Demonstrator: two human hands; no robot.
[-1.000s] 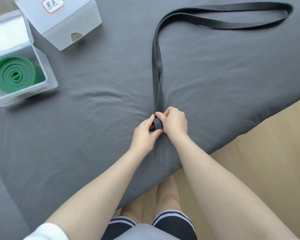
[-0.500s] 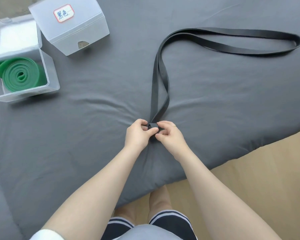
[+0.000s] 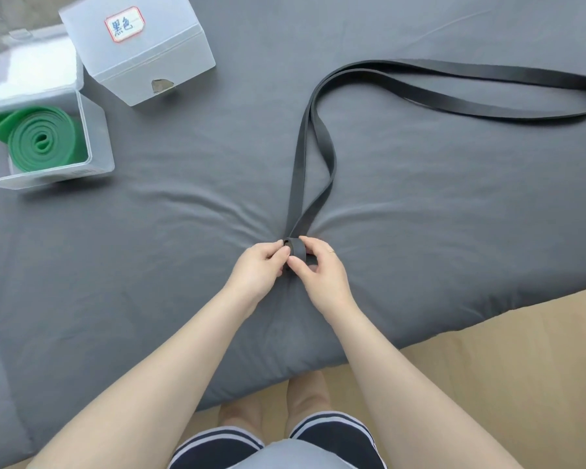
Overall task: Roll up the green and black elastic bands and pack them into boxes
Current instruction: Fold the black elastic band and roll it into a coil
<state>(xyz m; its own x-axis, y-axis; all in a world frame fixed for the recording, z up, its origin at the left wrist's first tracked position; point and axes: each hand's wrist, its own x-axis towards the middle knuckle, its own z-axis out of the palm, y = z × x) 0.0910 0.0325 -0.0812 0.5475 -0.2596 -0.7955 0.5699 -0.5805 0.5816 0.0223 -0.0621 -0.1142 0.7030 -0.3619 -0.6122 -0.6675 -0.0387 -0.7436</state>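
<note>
A long black elastic band (image 3: 322, 154) lies looped across the grey bed, its far end running off toward the right edge. Its near end is wound into a small roll (image 3: 296, 249) that both hands hold. My left hand (image 3: 259, 270) pinches the roll's left side with thumb and fingers. My right hand (image 3: 318, 269) curls over it from the right. A rolled green band (image 3: 44, 142) sits inside an open clear box (image 3: 97, 140) at the left.
A second clear plastic box (image 3: 139, 52) with a red-framed label stands closed at the back left. The grey sheet (image 3: 437, 204) is wrinkled around the roll. The bed's edge runs diagonally at the lower right, with wooden floor (image 3: 521, 367) beyond it.
The roll has grown by a turn and both hands have shifted their hold on it. The band's two strands have spread apart just above the roll. The view has tilted down.
</note>
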